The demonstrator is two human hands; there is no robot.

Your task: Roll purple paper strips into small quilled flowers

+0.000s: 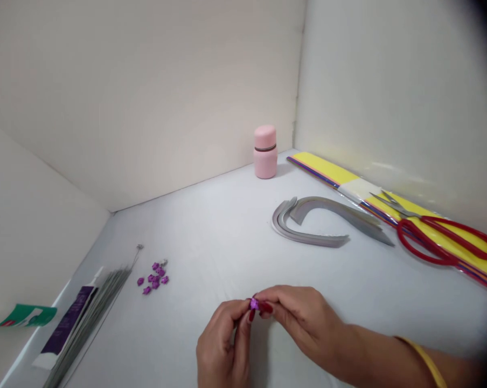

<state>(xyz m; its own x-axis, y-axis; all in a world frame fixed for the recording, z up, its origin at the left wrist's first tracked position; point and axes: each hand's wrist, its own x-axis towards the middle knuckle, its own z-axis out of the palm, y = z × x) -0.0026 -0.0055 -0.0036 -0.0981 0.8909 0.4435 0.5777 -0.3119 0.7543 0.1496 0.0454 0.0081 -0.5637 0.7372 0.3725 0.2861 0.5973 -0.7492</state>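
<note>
Head: scissors, bottle beyond purple piece

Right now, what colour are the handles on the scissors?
The handles on the scissors are red, and the head view shows them best.

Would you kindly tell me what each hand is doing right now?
Left hand: closed, pinching the small purple piece between its fingertips.
Right hand: closed, pinching the same piece from the other side.

Small, shiny purple piece pinched between both hands
</note>
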